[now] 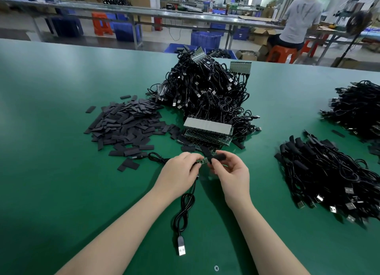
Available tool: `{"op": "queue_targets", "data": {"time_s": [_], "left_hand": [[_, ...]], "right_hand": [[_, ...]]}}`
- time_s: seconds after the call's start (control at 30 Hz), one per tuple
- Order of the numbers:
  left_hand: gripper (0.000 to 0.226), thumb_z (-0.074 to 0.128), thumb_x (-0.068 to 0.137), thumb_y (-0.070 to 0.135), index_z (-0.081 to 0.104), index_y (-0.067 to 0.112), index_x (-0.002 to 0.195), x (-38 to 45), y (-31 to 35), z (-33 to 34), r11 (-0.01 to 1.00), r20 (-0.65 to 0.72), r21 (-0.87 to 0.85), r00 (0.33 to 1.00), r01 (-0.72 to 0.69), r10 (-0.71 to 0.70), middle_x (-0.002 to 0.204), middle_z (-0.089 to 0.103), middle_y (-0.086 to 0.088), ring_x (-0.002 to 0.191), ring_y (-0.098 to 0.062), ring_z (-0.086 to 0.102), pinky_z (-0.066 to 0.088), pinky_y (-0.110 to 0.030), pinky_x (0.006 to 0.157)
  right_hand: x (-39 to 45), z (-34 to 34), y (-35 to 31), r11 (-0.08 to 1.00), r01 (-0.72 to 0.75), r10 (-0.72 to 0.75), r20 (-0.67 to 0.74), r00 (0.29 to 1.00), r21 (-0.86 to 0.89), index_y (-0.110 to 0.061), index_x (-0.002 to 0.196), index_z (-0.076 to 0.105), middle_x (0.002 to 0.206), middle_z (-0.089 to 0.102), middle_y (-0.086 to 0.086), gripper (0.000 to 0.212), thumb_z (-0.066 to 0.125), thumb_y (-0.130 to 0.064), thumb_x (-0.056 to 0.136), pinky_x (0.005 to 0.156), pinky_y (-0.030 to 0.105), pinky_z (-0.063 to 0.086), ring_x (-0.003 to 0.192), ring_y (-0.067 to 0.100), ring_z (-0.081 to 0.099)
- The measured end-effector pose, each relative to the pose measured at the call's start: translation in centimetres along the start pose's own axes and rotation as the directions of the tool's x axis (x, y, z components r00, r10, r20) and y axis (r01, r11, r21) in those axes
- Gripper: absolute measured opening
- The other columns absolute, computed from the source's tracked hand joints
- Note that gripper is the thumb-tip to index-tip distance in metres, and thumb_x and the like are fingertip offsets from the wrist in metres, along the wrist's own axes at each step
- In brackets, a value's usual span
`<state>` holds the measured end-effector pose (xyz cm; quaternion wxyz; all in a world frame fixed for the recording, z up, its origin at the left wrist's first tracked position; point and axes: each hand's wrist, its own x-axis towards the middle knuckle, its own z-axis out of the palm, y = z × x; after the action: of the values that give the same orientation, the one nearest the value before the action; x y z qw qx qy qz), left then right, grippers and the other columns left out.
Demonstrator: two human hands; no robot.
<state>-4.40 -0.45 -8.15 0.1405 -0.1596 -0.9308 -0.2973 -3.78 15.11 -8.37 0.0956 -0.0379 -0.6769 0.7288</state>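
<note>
My left hand [181, 172] pinches a small green circuit board [203, 161] at the end of a black USB cable [185, 213]. The cable trails toward me over the green table [61, 192] and ends in a USB plug [181, 247]. My right hand [230, 172] pinches a black sleeve [219, 157] right at the board's end. Both hands hover just above the table, close in front of a stack of green boards [207, 131].
A heap of flat black sleeves [125, 124] lies at the left. A big tangle of black USB cables [205, 89] rises behind the boards. Sleeved cables are piled at the right [329, 176], with another heap further right [357, 110]. A seated person [298, 22] works at a far bench.
</note>
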Motion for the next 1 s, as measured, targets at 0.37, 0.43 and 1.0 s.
{"op": "queue_targets", "data": {"time_s": [0.37,0.43,1.0], "left_hand": [[0.026,0.060,0.094,0.037,0.068,0.026,0.117,-0.8,-0.3,-0.4,0.995,-0.082,-0.085,0.995,0.056,-0.063,0.111,0.068,0.012,0.100,-0.003,0.059,0.041,-0.013,0.084],[0.026,0.060,0.094,0.037,0.068,0.027,0.116,-1.0,-0.4,-0.4,0.994,-0.084,-0.094,0.995,0.049,-0.057,0.111,0.068,0.013,0.101,-0.003,0.060,0.042,-0.014,0.085],[0.024,0.068,0.088,0.029,0.070,0.025,0.112,-1.3,0.0,-0.5,0.990,-0.112,-0.141,0.994,-0.016,0.000,0.103,0.072,0.012,0.095,-0.005,0.064,0.052,-0.027,0.086]], "right_hand": [[-0.2,0.0,0.1,0.998,0.021,-0.018,0.049,0.999,-0.063,-0.044,0.096,0.074,0.079,0.064,0.003,0.036,0.069,-0.009,0.090,0.074,0.034,0.056,0.073,0.015,0.064],[-0.3,0.0,0.1,0.994,0.028,-0.024,0.039,0.999,-0.104,-0.044,0.090,0.075,0.078,0.069,-0.002,0.034,0.070,-0.010,0.089,0.074,0.028,0.054,0.075,0.011,0.063],[-0.8,0.2,-0.6,0.997,0.028,-0.015,0.181,0.983,-0.072,-0.050,0.088,0.076,0.079,0.073,-0.006,0.043,0.070,-0.008,0.090,0.080,0.032,0.056,0.078,0.010,0.064]]}}
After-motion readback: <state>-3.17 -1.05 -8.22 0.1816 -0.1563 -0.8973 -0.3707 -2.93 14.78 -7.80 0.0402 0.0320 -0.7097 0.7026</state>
